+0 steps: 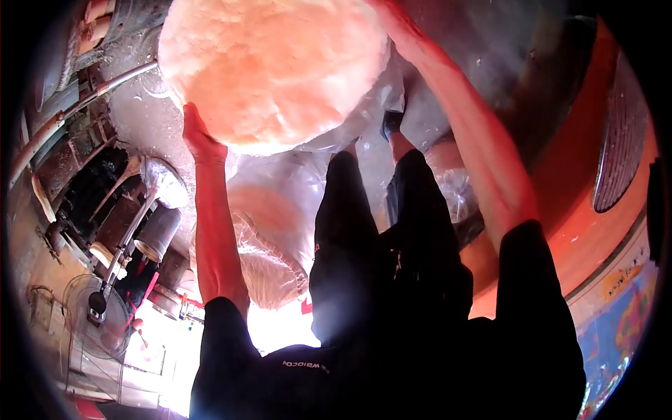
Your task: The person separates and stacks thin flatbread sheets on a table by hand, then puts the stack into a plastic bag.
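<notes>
A large, round, pale mass [273, 70], lit pinkish orange, fills the top of the view. My left hand [201, 138] presses against its lower left edge, with the thumb side along the rim and the other fingers hidden behind it. My right arm reaches up to the upper right side of the mass, where the hand is cut off by the top of the frame. Below the mass lies clear plastic sheeting [301, 175], beside my legs in dark trousers.
At the left are a standing fan [96, 315], a metal cylinder [158, 232], a plastic-wrapped bundle [164, 183] and a long pole [105, 85]. A large orange curved surface [560, 231] stands at the right. Another plastic-covered bundle [262, 269] sits by my left forearm.
</notes>
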Available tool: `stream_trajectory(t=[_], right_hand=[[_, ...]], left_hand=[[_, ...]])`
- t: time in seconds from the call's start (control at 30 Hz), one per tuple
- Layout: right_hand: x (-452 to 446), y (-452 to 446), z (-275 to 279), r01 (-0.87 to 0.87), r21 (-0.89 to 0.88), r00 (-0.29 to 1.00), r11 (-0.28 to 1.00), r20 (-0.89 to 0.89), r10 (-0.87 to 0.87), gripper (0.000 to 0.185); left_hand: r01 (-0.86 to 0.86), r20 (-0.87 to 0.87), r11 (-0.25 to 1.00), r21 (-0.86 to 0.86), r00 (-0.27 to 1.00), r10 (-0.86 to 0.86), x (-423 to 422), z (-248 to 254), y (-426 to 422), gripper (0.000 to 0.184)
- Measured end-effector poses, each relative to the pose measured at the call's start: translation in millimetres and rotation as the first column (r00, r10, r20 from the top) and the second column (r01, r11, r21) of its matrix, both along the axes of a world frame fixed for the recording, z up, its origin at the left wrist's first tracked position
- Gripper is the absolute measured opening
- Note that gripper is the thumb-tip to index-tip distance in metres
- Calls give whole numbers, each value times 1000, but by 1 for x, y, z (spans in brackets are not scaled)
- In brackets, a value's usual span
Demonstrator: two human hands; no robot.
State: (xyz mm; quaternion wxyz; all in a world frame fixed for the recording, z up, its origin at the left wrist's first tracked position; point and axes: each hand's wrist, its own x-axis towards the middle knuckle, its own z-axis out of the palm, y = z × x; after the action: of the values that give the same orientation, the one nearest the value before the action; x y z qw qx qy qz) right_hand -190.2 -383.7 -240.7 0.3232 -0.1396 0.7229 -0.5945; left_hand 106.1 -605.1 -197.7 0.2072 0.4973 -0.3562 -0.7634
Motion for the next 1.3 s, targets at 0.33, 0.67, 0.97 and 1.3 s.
stream_trajectory(t=[0.33,0.67,0.97,1.3], right_hand=[[8,20,-3,87,-132,994,987,85,-76,53],[109,113,-6,337,138,605,931,726,-327,37],[120,113,53,345,-116,524,932,847,-89,27],[91,101,83,249,-113,616,962,785,-67,25]], left_hand=[[65,28,998,1,997,-65,4,-14,16,52],[-226,229,970,90,953,201,46,-13,74,51],[31,-61,820,571,998,5,20,-8,195,34],[-79,218,994,-79,971,94,37,54,185,18]])
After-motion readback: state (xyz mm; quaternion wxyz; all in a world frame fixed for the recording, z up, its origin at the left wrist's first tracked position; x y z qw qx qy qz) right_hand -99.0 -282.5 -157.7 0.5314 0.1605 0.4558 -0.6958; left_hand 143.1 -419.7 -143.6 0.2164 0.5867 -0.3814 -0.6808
